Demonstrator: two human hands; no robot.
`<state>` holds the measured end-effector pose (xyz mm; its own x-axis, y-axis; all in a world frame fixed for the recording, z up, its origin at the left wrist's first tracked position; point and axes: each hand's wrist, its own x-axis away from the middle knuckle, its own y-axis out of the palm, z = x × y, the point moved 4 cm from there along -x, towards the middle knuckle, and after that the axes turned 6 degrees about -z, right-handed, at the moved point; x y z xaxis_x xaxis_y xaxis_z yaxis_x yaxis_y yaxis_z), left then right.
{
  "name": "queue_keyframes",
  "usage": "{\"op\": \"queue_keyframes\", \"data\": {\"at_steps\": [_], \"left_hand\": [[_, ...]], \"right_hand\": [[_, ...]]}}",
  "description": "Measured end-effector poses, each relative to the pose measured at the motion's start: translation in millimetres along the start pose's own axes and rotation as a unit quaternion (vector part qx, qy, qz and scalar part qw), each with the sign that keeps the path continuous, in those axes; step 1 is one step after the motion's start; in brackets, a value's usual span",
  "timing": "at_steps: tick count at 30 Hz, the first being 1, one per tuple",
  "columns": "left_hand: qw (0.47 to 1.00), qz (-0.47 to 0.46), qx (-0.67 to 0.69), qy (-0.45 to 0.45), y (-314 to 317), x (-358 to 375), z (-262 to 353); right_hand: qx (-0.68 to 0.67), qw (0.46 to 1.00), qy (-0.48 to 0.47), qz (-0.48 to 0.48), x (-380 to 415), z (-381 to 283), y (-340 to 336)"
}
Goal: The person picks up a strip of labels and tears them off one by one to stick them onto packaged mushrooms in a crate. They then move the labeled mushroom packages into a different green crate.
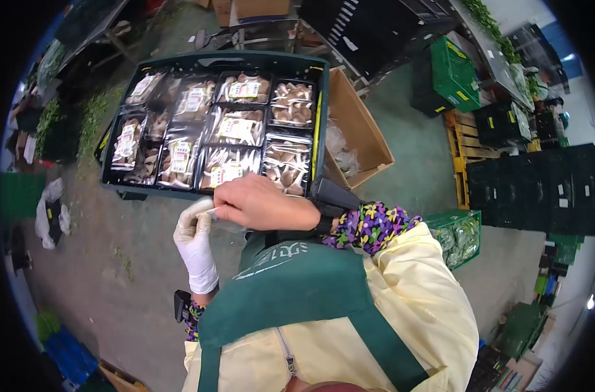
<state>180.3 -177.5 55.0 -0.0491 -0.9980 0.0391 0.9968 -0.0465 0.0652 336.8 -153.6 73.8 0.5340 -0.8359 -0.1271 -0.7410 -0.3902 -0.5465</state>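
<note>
My left hand [195,242], in a white glove, is closed with fingertips pinched at the near edge of a dark crate [147,191]. My right hand [255,201], bare, meets it there, its thumb and fingers pressed together. Something small and pale shows between the two hands, too small to name. Black trays of mushrooms under clear film fill the crate in rows. Several carry printed labels, such as the middle pack [237,127]; the pack at the back right [292,103] shows no label.
An open cardboard box [369,140] with clear plastic inside stands right of the crate. Farther right are green crates [456,75], a wooden pallet [464,140] and stacked black crates [536,189]. A white plastic bag [51,215] lies on the floor at left.
</note>
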Motion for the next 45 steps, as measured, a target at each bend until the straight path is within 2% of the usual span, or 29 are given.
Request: {"op": "queue_keyframes", "data": {"at_steps": [2, 4, 6, 7, 8, 11, 13, 14, 16, 18, 19, 20, 21, 22, 23, 24, 25, 26, 27, 28, 30, 34, 39, 40, 42, 44, 45], "left_hand": [[0.993, 0.004, -0.12, 0.006, -7.3, -3.7, -11.1], [0.988, 0.019, -0.147, -0.037, -7.9, -2.8, -17.7], [0.991, -0.013, -0.132, -0.015, -9.4, -4.1, -24.2], [0.998, -0.049, -0.047, -0.007, 1.0, -4.0, -15.4], [0.999, -0.027, -0.025, 0.006, 13.3, -4.1, -5.7], [0.995, -0.066, -0.063, 0.031, -25.1, -17.7, -48.1], [0.984, -0.159, -0.06, 0.044, -32.6, -22.4, -51.6], [0.984, -0.163, -0.061, 0.05, -27.5, -22.4, -46.8], [0.99, -0.138, 0.02, 0.014, -13.6, -12.0, -39.4], [0.978, -0.183, -0.049, -0.083, -10.5, 1.9, -39.4], [0.974, -0.184, -0.068, -0.113, -11.4, 5.7, -38.0], [0.969, -0.185, -0.084, -0.143, -13.2, 9.4, -39.4], [0.971, -0.164, -0.065, -0.161, -25.5, 10.9, -55.8], [0.975, -0.138, -0.052, -0.165, -26.5, 14.0, -50.6], [0.978, -0.106, -0.04, -0.173, -24.2, 11.2, -44.2], [0.985, -0.052, -0.016, -0.162, -24.3, 11.5, -46.2], [0.983, -0.06, -0.022, -0.175, -22.8, 13.6, -33.1], [0.984, -0.049, -0.044, -0.165, -27.5, 13.7, -35.7], [0.986, -0.053, -0.06, -0.149, -29.2, 11.3, -36.3], [0.988, -0.05, -0.044, -0.142, -34.7, 12.1, -48.4], [0.986, -0.037, 0.03, -0.161, -32.5, 13.7, -48.1], [0.983, -0.042, 0.009, -0.179, -32.8, 18.0, -48.7], [0.981, -0.031, 0.002, -0.194, -34.5, 23.5, -46.4], [0.981, -0.036, 0.008, -0.189, -33.0, 23.1, -45.6], [0.982, -0.037, 0.008, -0.186, -31.6, 24.2, -45.5], [0.983, -0.034, 0.007, -0.179, -27.1, 19.2, -42.1], [0.982, -0.041, 0.006, -0.184, -24.6, 19.5, -38.6]], "right_hand": [[0.036, 0.998, -0.008, 0.049, 1.3, 12.4, 12.7], [0.001, 0.997, 0.007, 0.081, 5.0, 14.4, 16.2], [-0.001, 0.996, 0.004, 0.091, 8.4, 12.7, 19.4], [0.0, 0.997, 0.007, 0.083, 8.1, 12.2, 17.8], [0.014, 0.996, 0.011, 0.088, 8.7, 6.9, 10.8], [-0.016, 0.996, 0.026, 0.085, 5.6, 1.6, 2.9], [-0.034, 0.994, -0.042, 0.094, 3.7, -1.1, 3.9], [-0.03, 0.994, -0.045, 0.099, 1.7, -1.8, 0.2], [0.023, 0.993, -0.091, 0.073, -2.6, -5.7, -2.6], [0.139, 0.987, -0.043, 0.063, -18.5, 13.7, -23.3], [0.078, 0.986, -0.084, 0.118, -26.8, 37.9, -41.9], [0.131, 0.989, -0.009, 0.074, -33.6, 45.5, -74.5], [-0.053, 0.993, -0.065, 0.089, -35.7, 73.2, -101.0], [0.223, 0.966, 0.038, 0.123, -32.1, 55.8, -139.7], [0.276, 0.952, 0.001, 0.133, -37.4, 91.5, -162.1], [0.113, 0.982, 0.087, 0.121, -34.2, 103.9, -180.7], [0.208, 0.969, 0.092, 0.097, -35.2, 117.1, -192.2], [0.225, 0.953, 0.187, 0.081, -37.2, 136.4, -199.5], [0.198, 0.952, 0.228, 0.053, -37.6, 148.8, -199.3], [0.252, 0.945, 0.201, 0.048, -39.6, 162.6, -197.1], [0.257, 0.943, 0.213, 0.01, -43.7, 181.9, -185.1], [0.291, 0.926, 0.227, -0.078, -49.1, 199.6, -164.4], [0.428, 0.862, 0.265, -0.061, -43.9, 247.3, -143.0], [0.422, 0.847, 0.315, -0.078, -41.9, 267.7, -136.7], [0.449, 0.852, 0.27, -0.018, -41.3, 240.1, -138.2], [0.508, 0.812, 0.287, -0.009, -40.0, 221.3, -138.4], [0.524, 0.814, 0.251, 0.02, -38.7, 217.4, -136.4]]}}
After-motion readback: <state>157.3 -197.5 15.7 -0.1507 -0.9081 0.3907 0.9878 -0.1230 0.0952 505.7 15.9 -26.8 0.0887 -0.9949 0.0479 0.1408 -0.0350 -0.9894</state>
